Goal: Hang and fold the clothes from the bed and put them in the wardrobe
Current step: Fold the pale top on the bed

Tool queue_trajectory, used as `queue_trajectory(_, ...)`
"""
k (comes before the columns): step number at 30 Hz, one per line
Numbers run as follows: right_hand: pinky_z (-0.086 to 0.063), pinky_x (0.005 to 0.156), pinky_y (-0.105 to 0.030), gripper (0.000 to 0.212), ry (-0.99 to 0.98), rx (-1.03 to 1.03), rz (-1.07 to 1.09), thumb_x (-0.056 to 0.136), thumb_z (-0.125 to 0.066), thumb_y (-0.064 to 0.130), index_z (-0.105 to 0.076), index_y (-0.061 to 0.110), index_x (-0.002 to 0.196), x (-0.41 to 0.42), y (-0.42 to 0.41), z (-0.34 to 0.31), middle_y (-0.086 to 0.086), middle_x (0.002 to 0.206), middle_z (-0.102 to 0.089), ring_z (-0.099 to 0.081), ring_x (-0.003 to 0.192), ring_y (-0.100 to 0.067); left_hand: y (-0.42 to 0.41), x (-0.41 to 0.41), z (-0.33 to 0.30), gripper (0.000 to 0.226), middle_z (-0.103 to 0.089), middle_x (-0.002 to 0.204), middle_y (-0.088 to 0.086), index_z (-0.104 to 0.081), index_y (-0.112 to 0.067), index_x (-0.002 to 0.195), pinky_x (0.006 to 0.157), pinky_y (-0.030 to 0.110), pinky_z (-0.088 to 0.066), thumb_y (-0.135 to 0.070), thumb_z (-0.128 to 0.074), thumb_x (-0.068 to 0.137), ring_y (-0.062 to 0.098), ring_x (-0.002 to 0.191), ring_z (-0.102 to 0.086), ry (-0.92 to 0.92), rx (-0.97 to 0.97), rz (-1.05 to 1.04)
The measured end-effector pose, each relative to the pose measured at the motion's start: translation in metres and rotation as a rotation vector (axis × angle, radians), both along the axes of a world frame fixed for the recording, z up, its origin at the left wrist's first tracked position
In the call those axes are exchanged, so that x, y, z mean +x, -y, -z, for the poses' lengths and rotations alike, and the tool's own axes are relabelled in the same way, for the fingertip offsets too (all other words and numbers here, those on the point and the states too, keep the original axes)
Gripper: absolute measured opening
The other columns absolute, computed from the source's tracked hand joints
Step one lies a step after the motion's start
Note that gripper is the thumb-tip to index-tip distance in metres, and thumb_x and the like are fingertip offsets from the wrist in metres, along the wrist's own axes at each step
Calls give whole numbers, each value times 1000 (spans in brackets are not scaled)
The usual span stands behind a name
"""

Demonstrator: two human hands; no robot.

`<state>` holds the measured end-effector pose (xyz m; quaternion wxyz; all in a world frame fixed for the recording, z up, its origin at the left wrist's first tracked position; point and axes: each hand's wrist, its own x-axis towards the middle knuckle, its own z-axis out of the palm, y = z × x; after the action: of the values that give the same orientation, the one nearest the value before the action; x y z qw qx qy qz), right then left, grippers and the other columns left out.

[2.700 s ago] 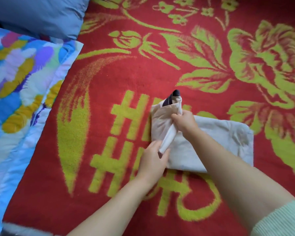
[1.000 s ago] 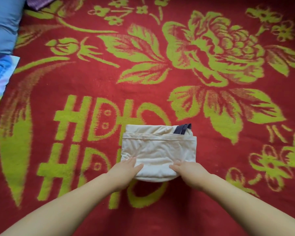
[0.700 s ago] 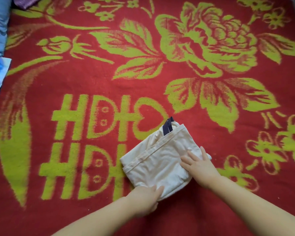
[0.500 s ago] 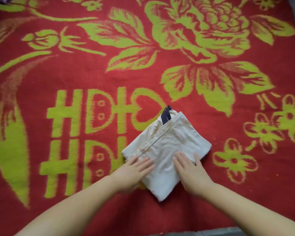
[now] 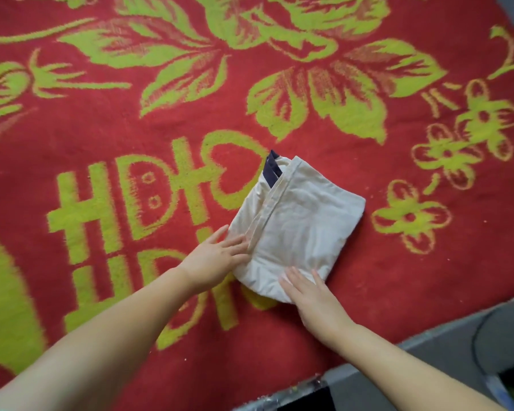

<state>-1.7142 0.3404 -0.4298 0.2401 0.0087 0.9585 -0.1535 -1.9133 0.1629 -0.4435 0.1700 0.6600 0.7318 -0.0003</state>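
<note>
A home bedroom: a red blanket [image 5: 131, 120] woven with green peonies and lettering covers the bed across nearly the whole frame, its grey edge [image 5: 445, 330] showing at lower right.

the folded garment [image 5: 300, 226] lies on the bed cover [image 5: 368, 277] before you; your left hand [image 5: 217, 259] rests flat on its left edge, your right hand [image 5: 312, 295] on its near edge.

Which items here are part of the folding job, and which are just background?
In the job:
- folded cream garment, dark strap at its top
- left hand, flat on its left edge
- right hand, flat on its near edge

Background:
- red and green blanket underneath
- grey floor, bottom right
</note>
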Motion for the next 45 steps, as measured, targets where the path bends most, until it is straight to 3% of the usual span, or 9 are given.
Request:
queue_trajectory(2, -39, 105, -52, 65, 63, -159, 6, 69, -66, -5, -54, 9, 132, -3, -7, -16, -11, 138, -52, -48, 130, -24, -3, 4, -9, 45, -66, 120, -6, -70, -25, 108, 97, 50, -48, -5, -71, 68, 20, 115, -61, 172, -7, -85)
queue_trajectory(4, -21, 115, -24, 59, 137, -351, 100, 87, -48, -3, -40, 16, 143, -11, -18, -42, -4, 147, -40, -34, 138, -16, -9, -2, -26, 45, -63, 126, -6, -66, -27, 117, 96, 33, -47, -4, -54, 81, 18, 118, -58, 357, -120, -279)
queue_trajectory(7, -29, 83, 3, 54, 118, -543, 317, 83, -44, -6, -54, 14, 132, -37, -48, -77, 8, 122, -58, -50, 106, 5, -38, -32, -58, 40, -70, 104, -2, -67, -23, 112, 75, 26, -45, -2, -50, 83, 18, 93, -63, 499, -147, -554)
queue_trajectory(15, -40, 52, -10, 30, 110, -625, 786, 81, -53, 1, -68, 15, 102, -99, -183, -66, 6, 84, -65, -56, 65, 6, -170, -94, -72, 21, -63, 96, -1, -66, -13, 108, 73, 25, -36, -17, -55, 90, 18, 92, -55, 476, 95, -799)
queue_trajectory(24, -30, 108, -42, 48, -132, 65, 773, 93, -39, 11, -40, 14, 141, -101, -164, -4, -8, 142, -42, -36, 133, -27, -191, -85, -6, 38, -52, 133, 8, -50, -14, 133, 109, 45, -26, -27, -42, 98, 27, 124, -44, 52, 260, -892)
queue_trajectory(29, -25, 106, -62, 69, -339, 183, 402, 77, -49, 36, -38, 10, 140, -82, -104, -13, -14, 150, -36, -22, 142, -28, -147, -47, -8, 74, -30, 154, 9, -31, -17, 147, 114, 57, -11, -51, -50, 84, 25, 144, -23, -74, 308, -84)
queue_trajectory(32, -24, 103, -69, 100, -136, 182, 357, 57, -78, 46, -34, 16, 142, -69, -76, -1, -18, 150, -34, -22, 141, -31, -127, -42, 7, 99, -29, 154, 9, -26, -20, 148, 114, 53, -13, -50, -69, 65, 25, 143, -25, -124, 116, -44)
queue_trajectory(39, -31, 98, -67, 124, -10, 254, 450, 38, -91, 42, -29, 21, 144, -79, -86, 14, -20, 149, -35, -32, 138, -38, -137, -45, 19, 89, -38, 149, 9, -33, -24, 143, 95, 64, -39, -16, -80, 68, 33, 137, -35, -219, 120, -192)
queue_trajectory(45, -40, 97, -51, 78, -13, 239, 459, 82, -68, 17, -29, 29, 148, -86, -96, -1, -9, 155, -28, -23, 143, -34, -137, -40, 13, 78, -55, 135, 10, -47, -21, 131, 84, 51, -53, -11, -86, 63, 39, 122, -53, -164, 165, -241)
